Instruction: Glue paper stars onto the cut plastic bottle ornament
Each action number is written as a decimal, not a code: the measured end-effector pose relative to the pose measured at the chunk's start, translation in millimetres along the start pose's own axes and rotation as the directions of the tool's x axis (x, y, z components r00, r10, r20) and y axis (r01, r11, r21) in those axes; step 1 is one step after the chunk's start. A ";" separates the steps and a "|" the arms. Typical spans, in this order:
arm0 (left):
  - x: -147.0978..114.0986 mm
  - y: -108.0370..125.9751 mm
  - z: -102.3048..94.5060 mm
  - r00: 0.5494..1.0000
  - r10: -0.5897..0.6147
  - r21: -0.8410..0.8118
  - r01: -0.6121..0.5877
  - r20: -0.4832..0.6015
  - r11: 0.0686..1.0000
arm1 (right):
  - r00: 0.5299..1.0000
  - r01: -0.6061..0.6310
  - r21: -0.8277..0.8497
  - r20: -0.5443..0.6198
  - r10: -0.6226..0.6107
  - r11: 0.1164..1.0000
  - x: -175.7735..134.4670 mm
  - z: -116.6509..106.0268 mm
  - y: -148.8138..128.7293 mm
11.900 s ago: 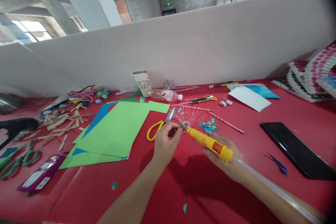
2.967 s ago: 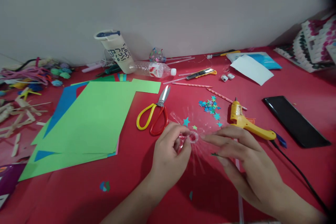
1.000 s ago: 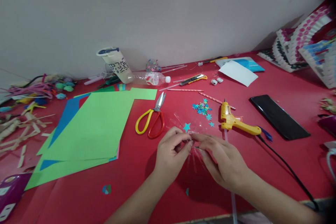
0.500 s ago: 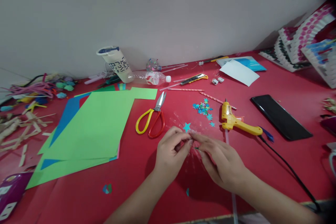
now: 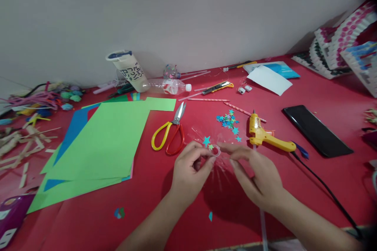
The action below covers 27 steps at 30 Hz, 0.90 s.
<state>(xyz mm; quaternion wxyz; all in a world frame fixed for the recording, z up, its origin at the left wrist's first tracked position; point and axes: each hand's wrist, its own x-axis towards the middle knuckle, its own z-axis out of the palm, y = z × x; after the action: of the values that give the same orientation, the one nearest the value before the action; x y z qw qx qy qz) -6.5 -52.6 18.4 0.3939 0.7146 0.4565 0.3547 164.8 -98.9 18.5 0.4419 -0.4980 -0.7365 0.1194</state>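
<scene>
Between thumb and fingers, my left hand (image 5: 191,168) pinches a clear plastic piece (image 5: 217,150), which has a round ring like a bottle neck and thin strips spreading out from it. A blue paper star (image 5: 206,141) and a smaller green star (image 5: 211,147) show at the ring's far left side. My right hand (image 5: 255,172) is just right of the ring, thumb and fingers apart, with nothing visible between them. A pile of small blue and green stars (image 5: 228,119) lies beyond my hands. Scissors (image 5: 176,125) with yellow and red handles rest open to the left.
A yellow glue gun (image 5: 265,137) with a cord lies at right, beside a black phone (image 5: 316,130). Green paper sheets (image 5: 103,141) cover the left. Behind are a plastic bottle (image 5: 165,86), a leaning cup (image 5: 129,70), a utility knife (image 5: 218,87) and striped straws (image 5: 208,100).
My right hand has drawn back to the right, its fingers parting from the plastic piece. The ring and the green star now show. My left hand keeps its pinch.
</scene>
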 end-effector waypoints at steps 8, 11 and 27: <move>0.3 0.1 0.9 1.000 -0.013 -0.030 0.013 -0.009 0.999 | 0.964 -0.258 0.156 0.105 0.243 0.954 26.2 -14.9 -12.9; 0.6 0.5 1.0 1.000 -0.011 -0.053 0.011 -0.018 0.999 | 0.965 -0.255 0.160 0.110 0.240 0.954 30.6 -10.4 -13.7; -0.2 -1.2 0.8 1.000 -0.012 0.012 0.012 0.003 1.000 | 0.991 0.108 0.085 0.066 -0.114 0.990 9.2 -24.3 -14.6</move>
<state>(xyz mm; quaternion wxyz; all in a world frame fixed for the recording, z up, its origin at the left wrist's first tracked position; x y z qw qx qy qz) -6.4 -52.7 16.9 0.3926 0.7147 0.4621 0.3485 173.3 -104.5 46.6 0.4414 -0.4332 -0.7728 0.1423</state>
